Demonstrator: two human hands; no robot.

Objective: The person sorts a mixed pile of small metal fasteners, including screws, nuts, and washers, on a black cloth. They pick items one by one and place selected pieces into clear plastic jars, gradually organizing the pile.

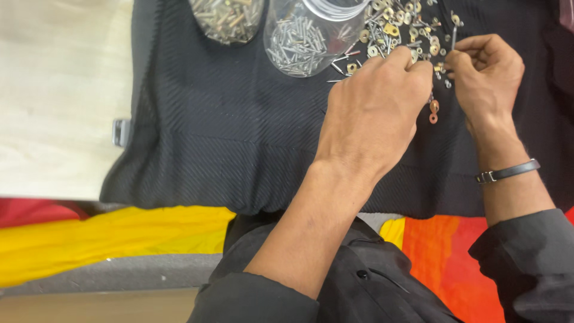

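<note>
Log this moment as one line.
left hand: picking in pile of small metal screws and washers | right hand: pinching thin screw | surface: black ribbed cloth

Open black ribbed cloth mid-table & near edge, free for passing. Far side blocked: two clear jars, one w/ brassy screws, one w/ silver nails, close together. Right of those, loose heap of washers, screws & nails, w/ left hand & right hand crowding it; narrow gap between hands, two copper washers lying there.

Only packages: two clear plastic jars at top centre of the frame, lying on black cloth, one holding silvery screws, other brassy ones; no labels, signs, screens.
</note>
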